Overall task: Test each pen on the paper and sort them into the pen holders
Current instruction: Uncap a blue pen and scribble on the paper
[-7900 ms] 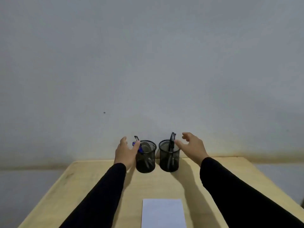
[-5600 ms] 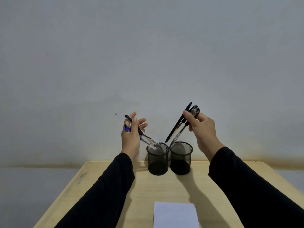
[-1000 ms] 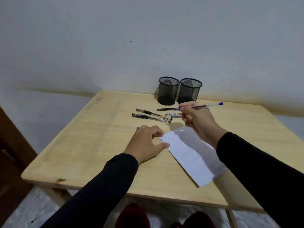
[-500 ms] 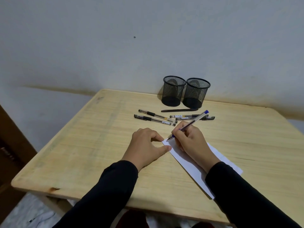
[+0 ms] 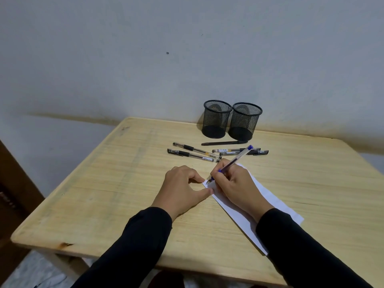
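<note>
Against a pale wall stood a wooden counter [image 5: 104,194]. On it the right hand [image 5: 234,183] gripped a blue pen [image 5: 232,163], its tip on the near-left corner of the paper [image 5: 276,202]. The left hand [image 5: 182,186], fingers curled, pressed that corner with thumb and forefinger, holding nothing as far as could be seen. Beyond lay five loose pens [image 5: 195,155], then two seemingly empty mesh pen holders [image 5: 217,119], touching.

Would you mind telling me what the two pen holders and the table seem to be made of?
The two pen holders look like black wire mesh, probably metal: the weave shows light through, with solid rims. The table looks like pale wood with a matte finish; straight grain lines run across its top.
</note>
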Demonstrator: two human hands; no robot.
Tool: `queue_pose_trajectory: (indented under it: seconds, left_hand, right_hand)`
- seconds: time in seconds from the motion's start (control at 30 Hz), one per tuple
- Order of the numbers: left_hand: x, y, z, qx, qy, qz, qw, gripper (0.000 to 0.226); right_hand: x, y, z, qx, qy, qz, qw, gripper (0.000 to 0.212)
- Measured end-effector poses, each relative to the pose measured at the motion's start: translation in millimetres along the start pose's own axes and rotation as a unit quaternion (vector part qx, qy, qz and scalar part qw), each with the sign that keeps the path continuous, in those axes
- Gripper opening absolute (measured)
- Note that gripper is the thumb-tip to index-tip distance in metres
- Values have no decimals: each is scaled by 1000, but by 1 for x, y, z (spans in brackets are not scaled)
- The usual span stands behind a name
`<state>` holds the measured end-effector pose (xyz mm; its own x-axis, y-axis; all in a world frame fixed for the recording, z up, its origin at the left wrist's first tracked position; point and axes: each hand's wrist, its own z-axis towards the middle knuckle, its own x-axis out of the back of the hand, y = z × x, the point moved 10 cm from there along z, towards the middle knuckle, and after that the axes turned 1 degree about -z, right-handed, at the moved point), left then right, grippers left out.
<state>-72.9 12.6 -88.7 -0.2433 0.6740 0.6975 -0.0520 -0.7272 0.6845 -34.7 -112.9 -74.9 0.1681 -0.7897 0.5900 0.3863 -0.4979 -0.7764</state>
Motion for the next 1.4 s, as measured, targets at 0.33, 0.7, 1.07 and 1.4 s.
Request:
queue_pose_trajectory:
  seconds: [0.33,0.7,1.07,1.4]
  left_hand:
    - [-1,-1,0,-1,-3,2,1000,33]
    - [2,1,-1,-4,3,3,1000,35]
    - [2,1,0,-6,6,14,1000,38]
    - [39,-14,8,19,89,43,995,32]
  right_hand:
    - [5,-1,-1,2,27,7,1000,13]
    - [7,2,-1,-15,43,-6,999,16]
    - [7,4,-1,-21,52,2,998,15]
    - [21,24,-6,-128,104,232,959,27]
